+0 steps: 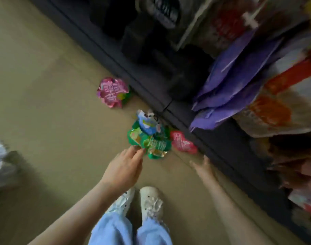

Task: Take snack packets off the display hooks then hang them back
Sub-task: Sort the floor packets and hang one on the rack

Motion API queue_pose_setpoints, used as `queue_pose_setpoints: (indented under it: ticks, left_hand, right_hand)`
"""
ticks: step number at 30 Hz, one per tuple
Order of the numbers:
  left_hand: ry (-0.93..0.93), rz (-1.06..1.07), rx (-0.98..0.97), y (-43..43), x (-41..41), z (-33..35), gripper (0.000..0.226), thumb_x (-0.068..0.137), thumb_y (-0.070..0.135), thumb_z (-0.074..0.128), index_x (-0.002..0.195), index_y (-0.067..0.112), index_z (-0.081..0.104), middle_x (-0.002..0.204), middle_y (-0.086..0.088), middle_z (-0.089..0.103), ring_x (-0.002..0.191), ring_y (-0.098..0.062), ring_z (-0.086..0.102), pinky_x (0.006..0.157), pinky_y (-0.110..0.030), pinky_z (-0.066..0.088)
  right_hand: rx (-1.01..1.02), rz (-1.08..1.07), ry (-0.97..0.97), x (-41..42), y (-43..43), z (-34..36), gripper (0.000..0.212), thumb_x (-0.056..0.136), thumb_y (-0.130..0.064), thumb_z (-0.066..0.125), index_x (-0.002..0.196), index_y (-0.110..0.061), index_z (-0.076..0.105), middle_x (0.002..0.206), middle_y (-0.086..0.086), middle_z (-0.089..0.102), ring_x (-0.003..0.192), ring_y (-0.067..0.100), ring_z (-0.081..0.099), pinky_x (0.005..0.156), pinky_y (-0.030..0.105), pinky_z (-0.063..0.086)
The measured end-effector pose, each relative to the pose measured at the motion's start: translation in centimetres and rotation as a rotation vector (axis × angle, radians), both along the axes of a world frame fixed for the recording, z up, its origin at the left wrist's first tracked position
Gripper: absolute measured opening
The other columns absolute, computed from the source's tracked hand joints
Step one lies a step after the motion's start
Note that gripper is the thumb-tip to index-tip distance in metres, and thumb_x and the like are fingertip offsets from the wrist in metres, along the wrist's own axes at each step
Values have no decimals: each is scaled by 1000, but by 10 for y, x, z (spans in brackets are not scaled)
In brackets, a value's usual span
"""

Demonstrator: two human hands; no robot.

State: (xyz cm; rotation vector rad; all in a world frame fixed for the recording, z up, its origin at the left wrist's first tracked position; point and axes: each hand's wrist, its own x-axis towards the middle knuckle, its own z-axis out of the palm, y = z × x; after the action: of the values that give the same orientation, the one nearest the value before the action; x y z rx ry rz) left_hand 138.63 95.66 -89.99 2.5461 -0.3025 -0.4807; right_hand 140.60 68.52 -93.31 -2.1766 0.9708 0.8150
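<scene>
Four snack packets are seen lying on the beige floor (45, 85), close to the dark base of a display rack (145, 82). A pink packet (113, 92) lies apart from the others, farther from the person. A green packet (154, 145) is heaped with a blue packet (147, 124), which rests on its far side, and a red-pink packet (183, 142) lies just beside the heap, against the rack's base.

The left hand (123, 168) is stretched down towards the heap, and its fingertips (139, 151) are drawn together at the near edge of the green packet. Whether that edge is clamped in the grip cannot be told from this view.

The right hand (204, 167) is smeared by motion; its fingers are spread apart and nothing is held in its grip. It is placed near the rack's base, just below the red-pink packet.

Purple packets (239, 76) and orange-printed packets (271, 110) are seen hanging on the rack at the right. White shoes (151, 202) and light blue trouser legs (112, 230) are visible at the bottom.
</scene>
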Motion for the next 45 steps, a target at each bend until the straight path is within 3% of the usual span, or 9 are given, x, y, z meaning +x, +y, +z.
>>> queue_pose_setpoints:
  ticks: [4, 7, 10, 13, 23, 28, 32, 36, 45]
  left_hand:
    - [48, 22, -9, -17, -21, -98, 44, 84, 23, 34, 119, 9, 58, 113, -14, 60, 87, -33, 63, 71, -38, 56]
    - [102, 83, -4, -23, -26, -128, 47, 82, 22, 31, 120, 7, 56, 118, -17, 57, 93, -37, 61, 74, -42, 56]
    - [146, 137, -10, -28, -30, -133, 48, 81, 22, 30, 118, 5, 56, 117, -19, 55, 91, -39, 60, 73, -43, 56]
    - [161, 171, -53, -30, -27, -105, 47, 81, 24, 33, 118, 8, 57, 116, -19, 56, 92, -40, 60, 73, -43, 56]
    - [339, 285, -338, 3, 40, 176, 49, 97, 30, 46, 144, 27, 32, 142, -12, 41, 130, -27, 39, 102, -28, 31]
    - [335, 307, -417, 16, 64, 363, 13, 94, 33, 52, 90, 22, 46, 83, 0, 58, 92, -27, 59, 69, -32, 38]
    - [227, 241, -395, 16, 70, 479, 13, 94, 29, 51, 86, 20, 48, 80, -5, 61, 89, -28, 59, 70, -32, 35]
    - [147, 2, -363, -13, 71, 565, 7, 96, 30, 48, 94, 25, 53, 87, -1, 62, 92, -23, 59, 64, -27, 31]
    - [-41, -352, -292, -148, 85, 674, 37, 98, 32, 45, 132, 18, 50, 130, -7, 57, 119, -25, 51, 89, -28, 39]
  right_hand:
    - [11, -217, -165, 7, -13, -101, 59, 84, -20, 67, 137, -7, 43, 130, -1, 46, 120, 13, 43, 106, 22, 28]
    - [-84, -286, -337, 12, -14, -129, 35, 84, -22, 67, 112, -2, 61, 114, 10, 63, 102, 22, 59, 93, 32, 45]
    - [-154, -125, -391, -4, 0, -125, 11, 88, -17, 61, 87, -9, 53, 86, 7, 59, 79, 19, 53, 65, 27, 36]
    - [-131, 42, -400, -26, 19, -90, 19, 88, -12, 58, 74, -13, 46, 73, 5, 53, 69, 20, 46, 59, 29, 27]
    - [350, -9, -444, -42, 69, 237, 26, 91, 1, 50, 71, -14, 47, 61, -13, 55, 59, -5, 45, 58, 14, 35]
    - [532, -39, -540, -26, 83, 417, 20, 91, 1, 49, 74, -11, 49, 64, -8, 55, 59, -4, 49, 58, 11, 41]
    - [669, -25, -512, -22, 76, 531, 22, 78, -17, 63, 99, -15, 56, 93, -4, 66, 86, 6, 62, 76, 21, 49]
    - [561, 51, -607, -11, 57, 627, 29, 86, -25, 66, 114, -29, 58, 119, -5, 60, 109, 8, 57, 93, 27, 46]
    - [148, 10, -813, -9, -36, 721, 14, 90, -26, 60, 78, -21, 65, 87, -1, 66, 89, 17, 63, 85, 43, 50]
